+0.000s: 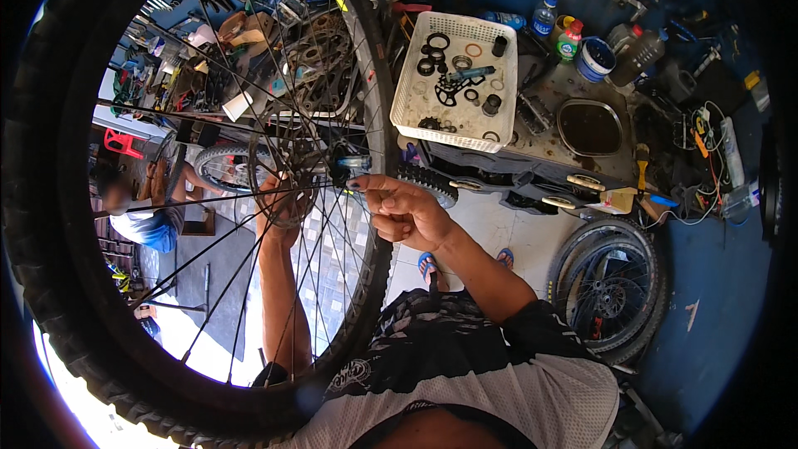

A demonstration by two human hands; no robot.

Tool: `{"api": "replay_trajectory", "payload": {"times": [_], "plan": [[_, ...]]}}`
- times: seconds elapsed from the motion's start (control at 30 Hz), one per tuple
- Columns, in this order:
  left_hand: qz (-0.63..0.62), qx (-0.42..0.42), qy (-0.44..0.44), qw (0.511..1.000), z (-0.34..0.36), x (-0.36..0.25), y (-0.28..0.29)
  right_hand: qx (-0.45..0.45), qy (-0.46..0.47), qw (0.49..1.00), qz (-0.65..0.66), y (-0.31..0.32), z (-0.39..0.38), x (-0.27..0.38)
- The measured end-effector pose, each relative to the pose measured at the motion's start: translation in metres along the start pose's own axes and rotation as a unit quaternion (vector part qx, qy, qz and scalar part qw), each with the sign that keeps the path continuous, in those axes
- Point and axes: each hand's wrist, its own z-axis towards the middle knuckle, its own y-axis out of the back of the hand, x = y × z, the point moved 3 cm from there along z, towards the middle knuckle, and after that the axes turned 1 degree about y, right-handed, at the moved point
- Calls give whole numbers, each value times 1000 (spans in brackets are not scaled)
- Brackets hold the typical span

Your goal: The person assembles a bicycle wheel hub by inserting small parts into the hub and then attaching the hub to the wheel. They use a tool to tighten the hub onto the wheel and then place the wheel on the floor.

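A large bicycle wheel (378, 91) with a knobby black tyre stands upright before me on the left. My left hand (278, 206) is behind the spokes, its fingers closed at the wheel's middle beside a round metal disc (293, 199); spokes partly hide the grip. My right hand (407, 214) is at the right of the hub, with a dark-tipped index finger reaching toward it and the other fingers curled in. Whether something small sits in those fingers I cannot make out. A blue and silver cylindrical part (355, 163) shows at the hub just above the fingertip.
A white plastic basket (399, 116) holds rings, cogs and small parts on the bench. Bottles (568, 40), a blue-white tub (595, 59) and a metal tray (589, 127) stand right of it. More wheels (611, 283) lean at right. Another person (150, 220) sits beyond the spokes.
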Motion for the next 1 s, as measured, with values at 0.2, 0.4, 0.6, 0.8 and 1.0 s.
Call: {"api": "replay_trajectory", "payload": {"times": [0.2, 0.4, 0.6, 0.8, 1.0], "plan": [[60, -105, 14, 993, 2, -8, -19, -110, 101, 937, -317, -4, -3, -8], [170, -193, 9, 966, 9, -9, -30, -148, 153, 669, -712, -31, 3, -6], [123, -216, 9, 969, 7, -9, -35, -141, 184, 542, -808, -35, 0, 35], [-9, -84, 0, 996, 6, -14, -28, -144, 180, 592, -772, -36, 2, 17], [130, -171, 8, 977, 6, -13, -25, -94, 192, 577, -788, -25, -17, 43]]}}
